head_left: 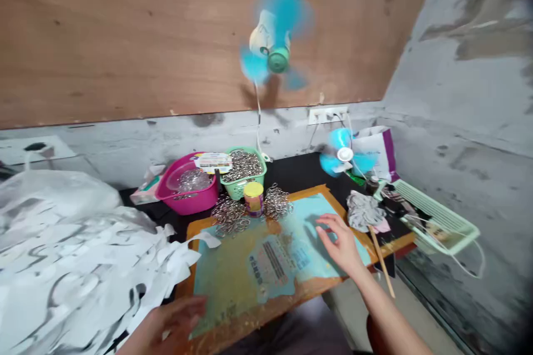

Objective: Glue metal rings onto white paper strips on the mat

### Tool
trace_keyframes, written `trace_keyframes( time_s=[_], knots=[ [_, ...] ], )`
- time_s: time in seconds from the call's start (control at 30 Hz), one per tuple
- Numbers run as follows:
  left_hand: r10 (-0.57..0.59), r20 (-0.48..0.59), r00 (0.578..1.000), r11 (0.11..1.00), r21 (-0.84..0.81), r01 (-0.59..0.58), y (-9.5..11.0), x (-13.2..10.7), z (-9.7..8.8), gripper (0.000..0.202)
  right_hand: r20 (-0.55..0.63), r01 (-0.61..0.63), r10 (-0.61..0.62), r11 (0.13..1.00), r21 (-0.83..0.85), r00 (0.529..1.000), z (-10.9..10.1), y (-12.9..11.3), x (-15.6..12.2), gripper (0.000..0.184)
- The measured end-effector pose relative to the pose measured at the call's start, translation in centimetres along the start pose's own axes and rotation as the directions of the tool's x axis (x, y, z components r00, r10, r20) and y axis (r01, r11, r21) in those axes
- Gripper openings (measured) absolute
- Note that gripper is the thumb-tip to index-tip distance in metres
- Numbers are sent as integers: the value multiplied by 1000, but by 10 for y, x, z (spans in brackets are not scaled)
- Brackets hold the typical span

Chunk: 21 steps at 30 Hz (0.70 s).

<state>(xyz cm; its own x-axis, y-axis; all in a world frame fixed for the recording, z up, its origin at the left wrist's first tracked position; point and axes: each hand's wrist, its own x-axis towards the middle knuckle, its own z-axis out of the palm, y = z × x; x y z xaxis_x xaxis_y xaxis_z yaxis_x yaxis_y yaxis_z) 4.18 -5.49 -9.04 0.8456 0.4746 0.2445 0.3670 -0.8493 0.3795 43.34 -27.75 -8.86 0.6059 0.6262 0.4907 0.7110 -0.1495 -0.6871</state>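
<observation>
My right hand (342, 244) hovers over the right part of the work mat (233, 283), fingers loosely curved and apart from the thumb, holding nothing visible. At the mat's lower left edge is my left hand (172, 321), blurred, its fingers stretched out and nothing seen in them. The mat is light blue, worn yellowish on the left, with brown tape round it. At its far edge stands a yellow-lidded jar (254, 199) between two heaps of metal rings or hooks, the left heap (230, 215) and the right heap (278, 202).
White paper-like scraps (83, 266) pile up at left. Behind the mat stand a pink basket (187, 202) and a green basket (245, 177) of metal pieces. Two blue fans spin, one high (278, 58), one low (345, 154). At right are a grey cloth (364, 211), a stick (381, 260) and a green tray (441, 211).
</observation>
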Motion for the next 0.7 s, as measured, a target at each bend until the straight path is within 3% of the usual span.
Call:
trace_keyframes(
  time_s=[0.13,0.23,0.3,0.4,0.47,0.57,0.7],
  knots=[
    [-70,204,977,930,-341,138,13,34,32,33,-216,-27,-33,963,-269,976,-69,59,-31,30],
    [-87,184,979,917,-368,151,15,40,46,37,-353,-264,128,890,-371,927,-108,98,-53,41],
    [-72,151,986,928,-353,121,13,40,51,36,-335,-420,289,796,-436,897,-119,111,-65,46],
    [-51,119,992,943,-321,87,7,43,56,34,-126,-472,495,676,-565,860,-110,113,-76,48],
    [-37,97,995,953,-297,65,6,46,61,31,-34,-425,527,644,-636,849,-94,110,-80,46],
    [5,90,996,961,-277,20,17,55,70,28,-48,-344,426,651,-676,903,-70,104,-83,48],
    [120,87,989,959,-266,-93,59,88,81,28,-11,-187,223,791,-582,975,-48,86,-81,53]
  ],
)
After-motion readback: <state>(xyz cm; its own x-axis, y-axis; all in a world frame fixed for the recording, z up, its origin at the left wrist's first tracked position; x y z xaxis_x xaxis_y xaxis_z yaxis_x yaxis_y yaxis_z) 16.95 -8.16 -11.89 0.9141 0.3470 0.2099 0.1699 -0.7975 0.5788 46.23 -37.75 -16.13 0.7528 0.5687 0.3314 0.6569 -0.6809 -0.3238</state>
